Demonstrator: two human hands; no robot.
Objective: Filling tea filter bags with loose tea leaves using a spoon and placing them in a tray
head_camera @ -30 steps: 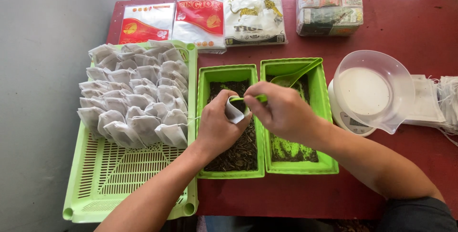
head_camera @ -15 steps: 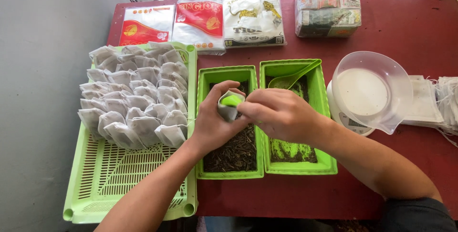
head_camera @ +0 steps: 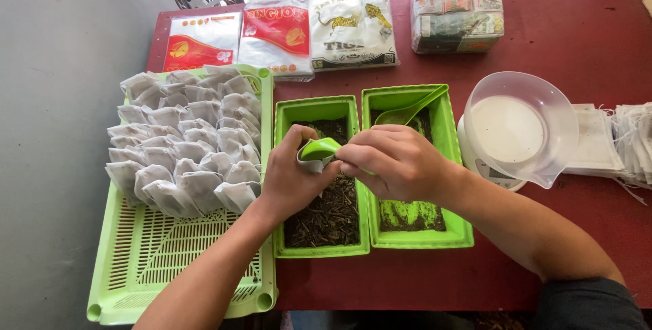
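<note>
My left hand (head_camera: pixel 291 179) pinches a small white filter bag (head_camera: pixel 305 163) open above the left green tub (head_camera: pixel 316 107), which holds dark dried leaves. A small green scoop (head_camera: pixel 320 149) sits tipped into the bag's mouth, held by my right hand (head_camera: pixel 397 161). The right green tub (head_camera: pixel 454 235) holds dark and green crumbs, and a second green scoop (head_camera: pixel 411 108) lies in its far end. Filled white bags (head_camera: pixel 185 141) lie in rows in a light green slotted tray (head_camera: pixel 170 262) to the left.
A clear plastic bowl (head_camera: pixel 521 126) sits on a small scale to the right, beside a stack of flat empty bags (head_camera: pixel 625 143). Three printed packets (head_camera: pixel 278 31) and a wrapped block of boxes (head_camera: pixel 457 5) line the far side of the red table (head_camera: pixel 564 38).
The green scoop has risen from the tub to the bag's mouth and tilted into it. Both hands have stayed over the left tub.
</note>
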